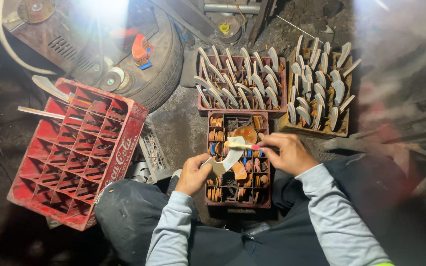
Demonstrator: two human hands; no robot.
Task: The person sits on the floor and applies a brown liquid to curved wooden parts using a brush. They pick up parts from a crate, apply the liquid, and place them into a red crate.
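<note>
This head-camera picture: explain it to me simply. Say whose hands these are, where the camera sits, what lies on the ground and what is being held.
There is no machine here. A person wears the camera on the head, so it looks down on their own arms in grey sleeves. The left hand holds a pale curved blade. The right hand holds a small brush whose tip meets that blade. Below the hands is a dark red crate with brown pieces in its compartments. Beyond it, a second crate and a wooden crate hold many pale blades standing upright. On the person's left lies a tilted red bottle crate, and behind it a tyre. The ground is dark and dirty.
</note>
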